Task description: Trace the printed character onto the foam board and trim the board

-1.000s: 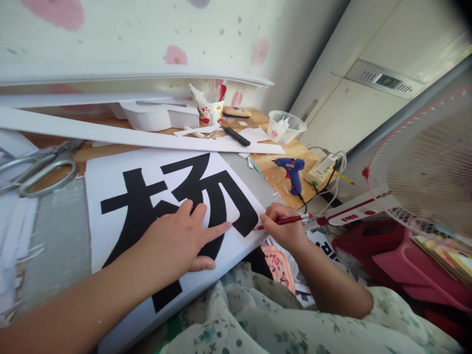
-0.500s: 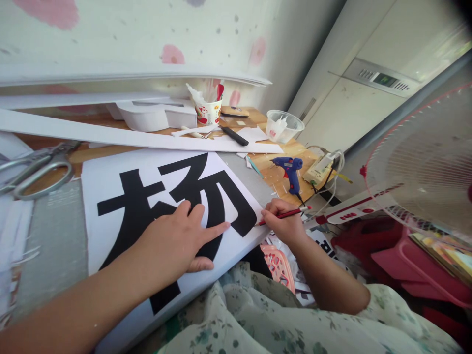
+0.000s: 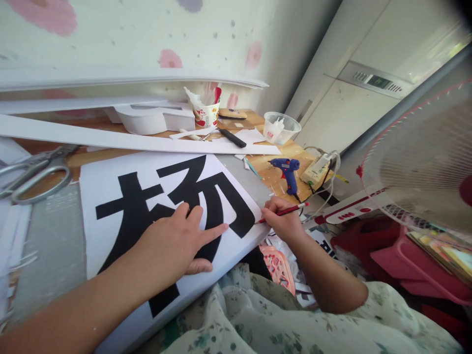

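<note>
A large black character cut-out lies flat on a white sheet. My left hand presses down on the cut-out with its fingers spread, the index finger reaching across toward the right-hand stroke. In my right hand is a red and black pencil, pinched in a writing grip. Its tip is at the right edge of that stroke, near the sheet's lower right border. Under the sheet is a grey cutting mat.
Scissors lie at the left. Behind the sheet are a long white strip, a black-handled cutter, a paper cup and a plastic bowl. A blue glue gun stands by a power strip. A fan is at right.
The view has shifted slightly. Both hands keep nearly the same places on the sheet, and the pencil tip stays by the right stroke's edge.
</note>
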Demonstrator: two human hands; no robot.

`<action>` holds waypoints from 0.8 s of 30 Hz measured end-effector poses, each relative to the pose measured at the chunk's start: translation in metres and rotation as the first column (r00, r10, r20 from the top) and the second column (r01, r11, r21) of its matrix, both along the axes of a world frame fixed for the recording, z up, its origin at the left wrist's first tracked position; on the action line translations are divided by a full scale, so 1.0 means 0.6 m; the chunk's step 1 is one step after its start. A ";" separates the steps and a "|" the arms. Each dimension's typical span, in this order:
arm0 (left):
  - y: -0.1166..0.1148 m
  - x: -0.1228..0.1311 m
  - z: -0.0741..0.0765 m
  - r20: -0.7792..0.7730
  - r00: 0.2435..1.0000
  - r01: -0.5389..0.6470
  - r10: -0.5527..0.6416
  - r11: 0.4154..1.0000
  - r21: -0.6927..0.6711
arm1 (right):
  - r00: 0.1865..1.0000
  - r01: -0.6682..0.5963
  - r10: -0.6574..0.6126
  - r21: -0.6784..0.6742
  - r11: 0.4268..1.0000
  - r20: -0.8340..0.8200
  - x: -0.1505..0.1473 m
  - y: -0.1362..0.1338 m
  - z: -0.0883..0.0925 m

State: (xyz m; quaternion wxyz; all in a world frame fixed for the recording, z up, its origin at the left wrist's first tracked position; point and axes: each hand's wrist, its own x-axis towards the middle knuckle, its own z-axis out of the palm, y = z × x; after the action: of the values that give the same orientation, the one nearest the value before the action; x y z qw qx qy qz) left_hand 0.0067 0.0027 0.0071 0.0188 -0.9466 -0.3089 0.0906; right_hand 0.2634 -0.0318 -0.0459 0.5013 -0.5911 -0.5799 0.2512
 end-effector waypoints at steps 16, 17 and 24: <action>0.002 -0.001 -0.001 -0.016 1.000 0.009 -0.009 1.000 -0.001 | 0.999 0.035 -0.036 -0.045 0.998 -0.023 0.006 0.010 -0.005; 0.002 -0.002 -0.002 -0.018 1.000 0.009 -0.009 1.000 0.000 | 0.999 0.041 -0.043 -0.050 0.998 -0.025 0.006 0.010 -0.005; 0.001 -0.004 -0.002 -0.021 1.000 0.003 -0.003 1.000 -0.005 | 0.995 0.085 -0.088 -0.081 0.993 -0.041 0.005 0.011 0.002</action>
State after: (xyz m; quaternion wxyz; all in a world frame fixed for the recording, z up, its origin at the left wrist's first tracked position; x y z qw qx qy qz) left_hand 0.0040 0.0030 0.0061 0.0197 -0.9460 -0.3072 0.1014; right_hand 0.2662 -0.0251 -0.0449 0.5006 -0.6294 -0.5319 0.2650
